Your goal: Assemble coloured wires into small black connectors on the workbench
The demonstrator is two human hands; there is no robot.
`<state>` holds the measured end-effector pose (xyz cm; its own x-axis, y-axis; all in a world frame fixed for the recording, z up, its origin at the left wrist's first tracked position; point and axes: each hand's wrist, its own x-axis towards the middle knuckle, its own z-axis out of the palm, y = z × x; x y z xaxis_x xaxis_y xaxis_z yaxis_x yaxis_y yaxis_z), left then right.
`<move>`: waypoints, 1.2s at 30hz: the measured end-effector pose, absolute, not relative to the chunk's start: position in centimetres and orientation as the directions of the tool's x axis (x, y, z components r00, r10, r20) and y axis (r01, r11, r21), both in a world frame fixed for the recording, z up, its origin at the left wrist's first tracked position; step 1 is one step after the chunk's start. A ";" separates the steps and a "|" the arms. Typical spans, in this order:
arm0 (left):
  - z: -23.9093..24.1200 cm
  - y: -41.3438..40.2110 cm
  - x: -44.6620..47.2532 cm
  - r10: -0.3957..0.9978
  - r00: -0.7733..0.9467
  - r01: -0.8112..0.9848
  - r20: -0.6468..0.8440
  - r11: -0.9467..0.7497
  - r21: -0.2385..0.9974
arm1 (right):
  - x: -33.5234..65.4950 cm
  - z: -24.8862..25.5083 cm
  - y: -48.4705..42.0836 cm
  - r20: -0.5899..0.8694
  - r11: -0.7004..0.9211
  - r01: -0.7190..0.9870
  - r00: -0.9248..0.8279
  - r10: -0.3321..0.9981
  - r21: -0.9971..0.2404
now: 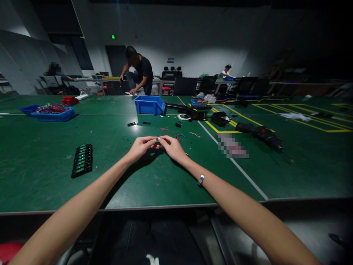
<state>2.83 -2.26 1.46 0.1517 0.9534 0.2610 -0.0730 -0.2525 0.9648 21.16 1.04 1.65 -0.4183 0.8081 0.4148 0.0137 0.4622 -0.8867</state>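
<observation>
My left hand (142, 148) and my right hand (173, 148) meet over the middle of the green table (165, 180). Between their fingertips is a small green circuit board (158, 141), mostly covered by the fingers, so its details are hidden. Both hands are closed in a pinch on it. To the left lies a black holder (82, 161) with several green strips in a row. Just beyond my hands are two small black pieces (131, 124), some red wires (164, 129) and a red and blue wire (179, 137).
A blue bin (149, 105) stands ahead, and a blue tray (53, 117) of reddish wires sits at far left. On the right lie a black power tool (263, 137) and a pixelated flat item (233, 146). A person (139, 70) bends beyond the table.
</observation>
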 end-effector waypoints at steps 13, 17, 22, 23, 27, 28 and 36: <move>1.3 -2.1 2.9 0.955 0.195 -0.163 0.225 -0.195 0.967 | 21.3 0.9 1.7 0.261 0.288 -0.037 -0.545 0.797 -0.957; 1.4 -2.2 2.8 0.953 0.202 -0.160 0.226 -0.196 0.968 | 21.3 1.0 1.6 0.273 0.304 -0.028 -0.524 0.807 -0.952; 1.4 -2.2 2.8 0.956 0.186 -0.156 0.226 -0.198 0.968 | 21.3 1.1 1.3 0.248 0.258 -0.051 -0.500 0.830 -0.965; 1.4 -2.2 2.9 0.956 0.186 -0.156 0.227 -0.200 0.967 | 21.3 1.1 1.3 0.242 0.246 -0.058 -0.495 0.835 -0.967; 1.4 -2.2 2.9 0.958 0.181 -0.185 0.223 -0.190 0.964 | 21.2 0.9 1.4 0.237 0.232 -0.072 -0.491 0.839 -0.970; 1.4 -2.2 2.9 0.959 0.180 -0.194 0.220 -0.184 0.963 | 21.3 0.9 1.4 0.241 0.238 -0.071 -0.491 0.837 -0.969; 1.4 -2.2 2.9 0.958 0.175 -0.238 0.226 -0.182 0.954 | 21.2 0.8 1.6 0.304 0.331 -0.030 -0.483 0.821 -0.943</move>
